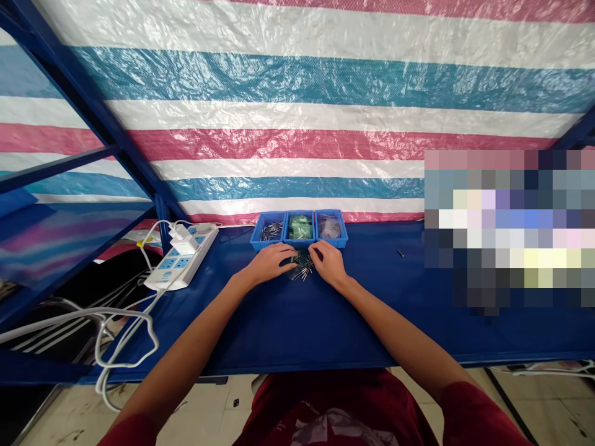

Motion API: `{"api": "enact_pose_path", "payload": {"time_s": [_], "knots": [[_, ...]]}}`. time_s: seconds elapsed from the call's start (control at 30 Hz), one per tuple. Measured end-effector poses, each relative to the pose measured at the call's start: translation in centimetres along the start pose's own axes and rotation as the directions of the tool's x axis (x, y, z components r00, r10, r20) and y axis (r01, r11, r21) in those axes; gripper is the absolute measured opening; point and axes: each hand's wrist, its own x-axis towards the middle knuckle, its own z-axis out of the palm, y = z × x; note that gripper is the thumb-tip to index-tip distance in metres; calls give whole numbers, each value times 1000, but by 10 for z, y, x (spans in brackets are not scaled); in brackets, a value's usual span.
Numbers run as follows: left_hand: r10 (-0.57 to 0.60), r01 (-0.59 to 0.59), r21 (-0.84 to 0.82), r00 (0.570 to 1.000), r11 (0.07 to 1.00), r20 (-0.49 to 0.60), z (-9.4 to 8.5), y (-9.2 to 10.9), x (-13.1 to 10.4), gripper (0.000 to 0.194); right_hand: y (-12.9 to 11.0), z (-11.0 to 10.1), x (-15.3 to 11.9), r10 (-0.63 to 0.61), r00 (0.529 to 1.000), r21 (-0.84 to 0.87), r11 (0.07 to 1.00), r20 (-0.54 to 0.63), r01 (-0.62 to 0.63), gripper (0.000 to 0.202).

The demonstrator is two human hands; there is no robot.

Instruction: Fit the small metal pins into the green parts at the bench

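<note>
A small pile of thin metal pieces (304,271), like pins or screws, lies on the blue tabletop between my hands. Clear plastic (292,273) shows at its left edge, and a dark greenish patch is behind it. My left hand (272,262) rests at the left side of the pile, its thumb apart from the curved fingers. On the other side, my right hand (329,262) has its fingers bent in and thumb and forefinger close together at the pile; what they pinch is too small to name. Just beyond are three blue bins (285,238) in a row.
The left bin holds metal pieces (272,231), the middle one green packets (300,228), the right one clear bags (330,227). A white power strip (181,263) with cables (125,334) lies left. One dark small piece (400,253) lies right, beside a blurred-out area.
</note>
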Motion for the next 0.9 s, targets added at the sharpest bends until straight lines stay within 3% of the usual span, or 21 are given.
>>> {"api": "enact_pose_path", "payload": {"time_s": [0.33,0.43,0.53,0.63,0.73,0.83,0.9], "knots": [[49,-55,97,997,994,60,7,-1,1,23,-3,2,-2,-13,999,29,1000,31,12,25],[43,-42,98,999,994,-8,7,-1,1,25,-2,2,-2,4,1000,62,998,-5,-4,25],[-16,28,69,986,997,-164,5,0,0,25,-3,1,-2,27,999,94,995,-47,-23,26],[-143,142,-32,921,989,-363,0,4,1,24,-4,-1,-2,32,997,117,993,-69,-23,29],[-321,225,-247,814,942,-485,-3,12,2,25,-5,-2,-2,48,996,146,989,-80,-36,33],[-514,224,-536,707,814,-485,-1,20,5,28,-6,-2,-1,57,997,184,982,-55,-46,41],[-588,181,-673,674,718,-446,2,24,7,29,-6,-1,-1,41,999,210,977,-25,-35,39]]}}
